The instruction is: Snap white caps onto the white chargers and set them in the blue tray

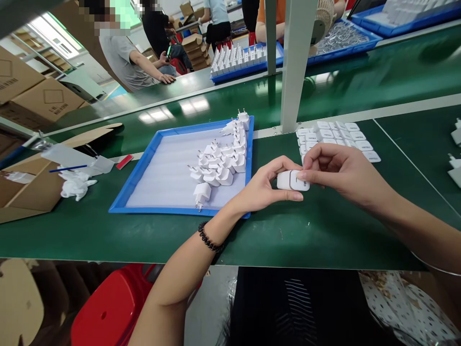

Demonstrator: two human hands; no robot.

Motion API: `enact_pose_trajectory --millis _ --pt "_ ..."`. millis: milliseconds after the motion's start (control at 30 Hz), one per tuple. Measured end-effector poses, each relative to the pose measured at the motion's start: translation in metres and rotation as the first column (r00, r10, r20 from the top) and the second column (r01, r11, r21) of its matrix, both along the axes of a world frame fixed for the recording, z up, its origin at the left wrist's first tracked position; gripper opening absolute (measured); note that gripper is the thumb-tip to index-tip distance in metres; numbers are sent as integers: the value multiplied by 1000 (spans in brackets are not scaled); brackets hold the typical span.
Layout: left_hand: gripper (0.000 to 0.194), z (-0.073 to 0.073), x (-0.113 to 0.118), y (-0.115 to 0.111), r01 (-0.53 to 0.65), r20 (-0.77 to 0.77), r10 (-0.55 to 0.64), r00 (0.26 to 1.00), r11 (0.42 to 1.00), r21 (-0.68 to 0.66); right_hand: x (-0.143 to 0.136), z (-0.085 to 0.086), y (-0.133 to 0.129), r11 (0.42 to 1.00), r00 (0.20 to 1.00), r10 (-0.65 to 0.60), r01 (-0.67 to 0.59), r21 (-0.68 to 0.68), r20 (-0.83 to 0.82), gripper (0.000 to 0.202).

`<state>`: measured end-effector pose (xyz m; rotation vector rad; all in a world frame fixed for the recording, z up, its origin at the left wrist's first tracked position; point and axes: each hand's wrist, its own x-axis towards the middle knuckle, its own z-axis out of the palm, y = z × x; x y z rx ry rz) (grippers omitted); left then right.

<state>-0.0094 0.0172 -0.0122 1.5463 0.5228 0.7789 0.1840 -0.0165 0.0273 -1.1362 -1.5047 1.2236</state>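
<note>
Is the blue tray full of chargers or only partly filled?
Partly filled: the white chargers cluster along the blue tray's right side; its left half is bare liner.

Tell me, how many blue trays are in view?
4: the near tray beside the left hand, one beyond the green belt, one holding metal parts, one top right. Others may be hidden.

White charger at centre frame; white plugs on a blue tray with pale lining; dark green belt; red stool at lower left; black beaded bracelet; brown cartons at upper left.
</note>
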Motion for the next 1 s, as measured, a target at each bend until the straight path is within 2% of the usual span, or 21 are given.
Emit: enact_pose_trajectory --millis 100,367,467,533,600,733,800,867,1000 --pt "45 0 1 -1 -19 -1 19 1000 1000 -10 -1 1 -1 1000 1000 -1 1 15 13 37" --pt "44 -4 2 2 -46 85 41 996 997 63 -3 -1 -3 1000 1000 20 -20 17 8 32" --pt "48 -5 2 4 -77 85 75 994 997 18 -2 -3 -5 997 998 67 -68 39 17 31" --pt "49 -3 1 4 -82 98 85 992 996 -33 -2 -5 -6 988 993 111 -115 107 42 30" --pt "48 0 0 3 -76 112 85 990 994 -78 -3 -8 -8 961 984 117 -146 233 134 32" --pt "40 4 -2 0 -36 132 53 990 990 -135 -6 -17 -9 861 916 -96 -120 495 390 37" --pt "40 5 -3 -2 23 167 3 986 988 -155 -7 -21 -9 831 889 -160 -114 545 429 36" --pt "39 5 -3 -2 60 193 -27 981 984 -166 -8 -24 -8 813 890 -159 -128 568 428 35" --pt "36 5 -2 -3 14 129 7 992 987 -157 -8 -27 -7 788 890 -163 -143 599 427 37"
